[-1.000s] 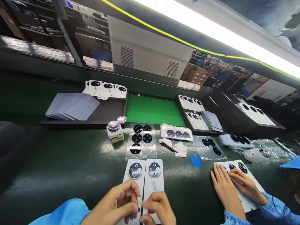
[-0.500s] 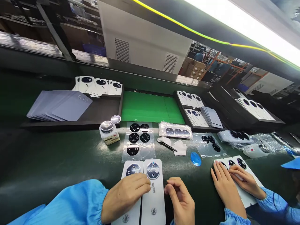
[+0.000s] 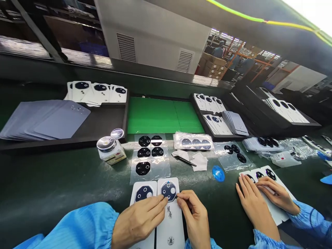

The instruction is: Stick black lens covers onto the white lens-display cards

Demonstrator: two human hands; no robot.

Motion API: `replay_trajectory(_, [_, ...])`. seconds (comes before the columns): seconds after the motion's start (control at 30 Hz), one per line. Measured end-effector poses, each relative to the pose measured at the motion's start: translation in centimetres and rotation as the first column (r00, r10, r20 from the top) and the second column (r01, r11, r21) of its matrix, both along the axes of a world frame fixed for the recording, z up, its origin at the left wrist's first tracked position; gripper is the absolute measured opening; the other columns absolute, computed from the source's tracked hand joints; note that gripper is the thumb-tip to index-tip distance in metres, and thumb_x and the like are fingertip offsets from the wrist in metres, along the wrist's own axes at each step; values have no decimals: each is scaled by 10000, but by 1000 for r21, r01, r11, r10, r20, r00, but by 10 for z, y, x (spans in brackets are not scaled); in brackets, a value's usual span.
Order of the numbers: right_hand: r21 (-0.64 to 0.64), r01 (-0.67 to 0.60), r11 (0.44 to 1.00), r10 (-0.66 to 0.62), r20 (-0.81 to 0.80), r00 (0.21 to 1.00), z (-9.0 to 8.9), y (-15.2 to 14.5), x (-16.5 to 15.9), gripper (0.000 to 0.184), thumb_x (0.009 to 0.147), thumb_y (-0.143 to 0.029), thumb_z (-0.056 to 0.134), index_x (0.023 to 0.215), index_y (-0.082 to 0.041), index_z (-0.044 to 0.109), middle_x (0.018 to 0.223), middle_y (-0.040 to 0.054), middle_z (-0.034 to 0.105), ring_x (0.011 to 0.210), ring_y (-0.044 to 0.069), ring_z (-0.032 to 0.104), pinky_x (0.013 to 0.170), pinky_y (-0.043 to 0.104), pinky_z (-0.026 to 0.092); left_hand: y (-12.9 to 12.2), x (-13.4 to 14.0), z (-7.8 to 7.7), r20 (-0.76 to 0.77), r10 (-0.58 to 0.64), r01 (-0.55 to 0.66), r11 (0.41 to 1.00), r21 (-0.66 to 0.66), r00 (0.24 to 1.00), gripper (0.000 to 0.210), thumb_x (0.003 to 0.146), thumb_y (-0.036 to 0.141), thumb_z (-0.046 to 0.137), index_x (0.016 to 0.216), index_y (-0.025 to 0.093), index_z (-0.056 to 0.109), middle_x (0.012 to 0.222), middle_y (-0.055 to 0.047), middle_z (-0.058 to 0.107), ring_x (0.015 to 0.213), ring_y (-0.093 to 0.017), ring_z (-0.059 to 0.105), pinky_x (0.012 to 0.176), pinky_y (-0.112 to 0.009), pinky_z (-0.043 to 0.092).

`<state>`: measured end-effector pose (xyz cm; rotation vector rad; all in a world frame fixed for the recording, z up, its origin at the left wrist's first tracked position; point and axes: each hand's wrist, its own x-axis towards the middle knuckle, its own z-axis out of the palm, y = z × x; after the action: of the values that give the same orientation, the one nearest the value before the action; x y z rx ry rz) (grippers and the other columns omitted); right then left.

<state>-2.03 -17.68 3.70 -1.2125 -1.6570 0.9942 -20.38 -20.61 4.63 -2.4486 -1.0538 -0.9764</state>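
Two white phone back panels lie side by side on the dark bench, a left panel (image 3: 149, 239) and a right panel (image 3: 169, 226), each with a dark octagonal camera-area piece near its top. My left hand (image 3: 142, 218) lies across both panels, fingers stretched out. Its fingertips touch the lower left edge of the right panel's octagonal piece (image 3: 168, 191). At that piece's right edge, my right hand (image 3: 195, 214) pinches thumb and forefinger together; what is between them is too small to make out. A small blue mark shows at the octagon's top.
Beyond the panels lie a sheet of black octagonal pieces (image 3: 143, 168), tweezers (image 3: 184, 159), white wipes (image 3: 199, 161) and a blue disc (image 3: 218, 173). A dispenser bottle (image 3: 111, 152) stands left, before a black tray (image 3: 109, 119). On the right, a co-worker's hands (image 3: 255, 204) rest on similar panels.
My right hand has moved up and left from beside the right panel to the edge of its octagonal piece. My left hand stays on the panels. The view has shifted slightly.
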Motion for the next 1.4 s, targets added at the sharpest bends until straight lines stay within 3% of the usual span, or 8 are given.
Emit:
replay_trajectory(0.17, [96,-63,993,47,166,985,10,5,-10,179,872,-156,533,773,-215,669,791,14,616,694,131,633,645,192,525,1,1,-2,-13,-31,31,999,11,999,432,991,15,250,811,90,635,897,-44,746,850,-136,703,796,-243,540])
replay_trajectory(0.5, [265,-114,958,49,238,970,9,4,-14,207,871,-83,490,813,-211,642,819,16,565,728,129,612,640,202,526,2,2,-2,-5,-34,34,999,23,999,440,988,20,241,807,109,632,890,-39,730,851,-135,677,805,-254,498])
replay_trajectory(0.77, [531,-82,844,-195,446,874,1,-2,-24,255,886,-54,441,803,-211,624,842,50,574,800,191,508,657,321,407,3,2,-4,-23,-60,60,998,-26,998,477,981,5,199,773,113,615,833,-47,707,777,-134,655,775,-259,498])
replay_trajectory(0.97, [468,-35,883,-162,375,913,2,2,-19,207,907,-127,492,793,-216,641,864,43,510,832,194,479,698,328,444,3,1,-6,-12,-51,51,999,-19,999,462,986,15,200,795,113,609,875,-49,707,817,-136,655,785,-250,507])
replay_trajectory(1.17, [568,-58,821,-248,446,860,-2,1,-21,270,919,-107,444,778,-217,646,848,53,524,840,209,464,700,351,391,1,1,-9,-74,-67,63,997,-55,995,416,963,-6,234,824,104,610,880,-76,693,819,-149,647,778,-263,516])
replay_trajectory(1.4, [583,-76,809,-247,455,856,5,0,-20,242,941,-142,448,814,-215,641,842,47,494,820,198,446,688,329,393,2,2,-4,-22,-61,60,998,-18,998,488,984,8,172,787,108,607,843,-56,705,790,-132,664,756,-242,521])
